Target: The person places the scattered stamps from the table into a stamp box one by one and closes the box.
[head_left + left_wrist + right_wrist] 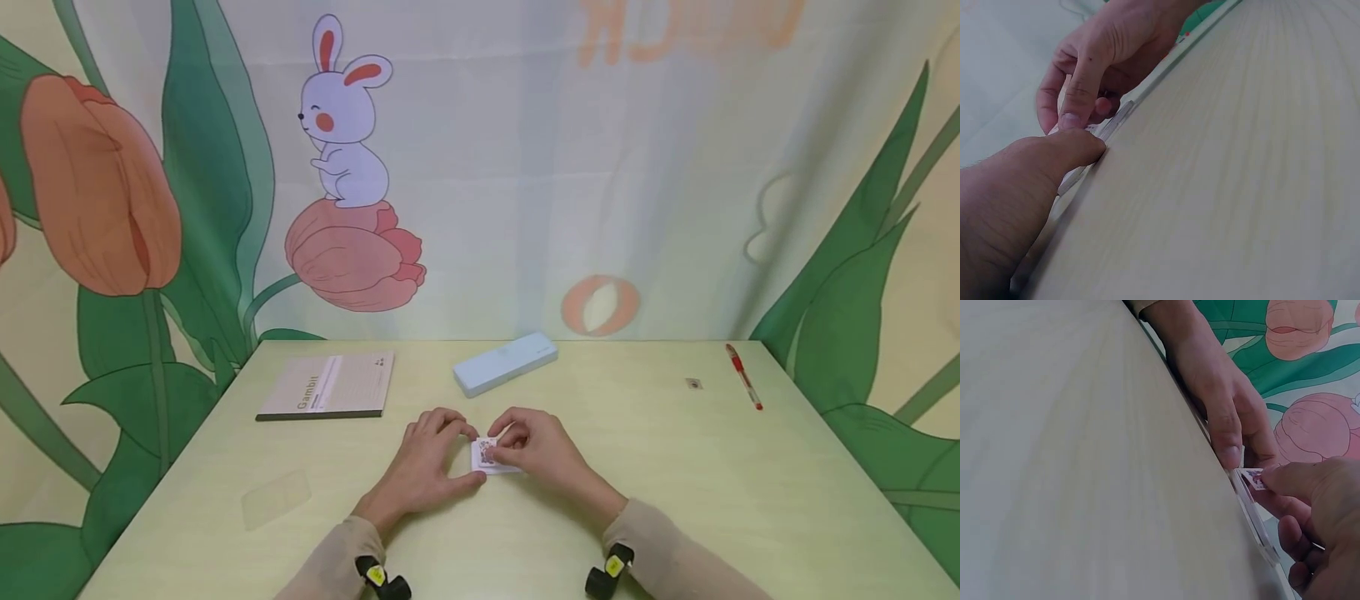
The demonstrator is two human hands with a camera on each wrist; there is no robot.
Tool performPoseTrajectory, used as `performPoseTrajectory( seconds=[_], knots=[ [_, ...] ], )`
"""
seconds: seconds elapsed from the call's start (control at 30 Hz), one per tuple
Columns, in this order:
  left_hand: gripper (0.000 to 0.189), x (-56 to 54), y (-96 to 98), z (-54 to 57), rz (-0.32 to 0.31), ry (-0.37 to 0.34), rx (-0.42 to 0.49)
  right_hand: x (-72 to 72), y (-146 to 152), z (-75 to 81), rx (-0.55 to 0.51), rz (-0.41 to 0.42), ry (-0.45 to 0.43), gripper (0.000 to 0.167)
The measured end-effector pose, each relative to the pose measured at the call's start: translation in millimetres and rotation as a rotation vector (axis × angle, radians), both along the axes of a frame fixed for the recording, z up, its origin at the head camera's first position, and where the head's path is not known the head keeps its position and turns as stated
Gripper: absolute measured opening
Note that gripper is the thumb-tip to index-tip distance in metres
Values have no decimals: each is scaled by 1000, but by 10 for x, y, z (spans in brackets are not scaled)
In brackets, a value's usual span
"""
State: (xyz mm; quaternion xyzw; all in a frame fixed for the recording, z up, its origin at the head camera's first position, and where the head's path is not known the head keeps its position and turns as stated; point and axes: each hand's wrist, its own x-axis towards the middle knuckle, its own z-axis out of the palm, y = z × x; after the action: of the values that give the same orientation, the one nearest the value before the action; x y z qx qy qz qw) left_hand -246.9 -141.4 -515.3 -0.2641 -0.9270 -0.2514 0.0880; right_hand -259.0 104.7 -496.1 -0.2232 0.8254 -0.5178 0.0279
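Observation:
On the table, right before me, lies a small flat white stack (507, 470) of what looks like paper, its thin layers showing in the right wrist view. My left hand (423, 462) grips its left side, thumb at the near corner and fingers at the far one. Between thumb and forefinger my right hand (543, 450) pinches a small white card with a dark reddish printed figure (486, 451), held over the stack. In the right wrist view that card (1254, 479) is tilted up from the stack's end, close to the left thumb. Its right part is hidden under the right thumb.
A pale blue case (506, 364) lies behind the hands, and a notebook (330, 385) at the back left. A clear thin sheet (276, 500) is at the left. Off to the right are a red pen (744, 377) and a tiny printed square (693, 384). A printed curtain hangs behind.

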Motion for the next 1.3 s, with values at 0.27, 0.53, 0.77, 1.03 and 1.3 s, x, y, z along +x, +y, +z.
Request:
performPoseTrajectory(
  seconds=[0.27,0.53,0.77,1.03,1.3],
  knots=[
    [52,-14,-8,-36,-7,-5,16,32,-33,-41,60,-41,93,20],
    [51,-23,-21,-41,-10,-1,10,20,-71,-71,152,-81,190,20],
    [50,-7,-18,-5,-19,15,10,11,-59,-76,166,-98,177,20],
    [48,-8,-13,-9,-18,7,3,-8,-35,-125,192,-97,173,15],
    [51,-12,-15,-14,-19,16,-4,8,-23,-92,181,-86,171,13]
  ],
)
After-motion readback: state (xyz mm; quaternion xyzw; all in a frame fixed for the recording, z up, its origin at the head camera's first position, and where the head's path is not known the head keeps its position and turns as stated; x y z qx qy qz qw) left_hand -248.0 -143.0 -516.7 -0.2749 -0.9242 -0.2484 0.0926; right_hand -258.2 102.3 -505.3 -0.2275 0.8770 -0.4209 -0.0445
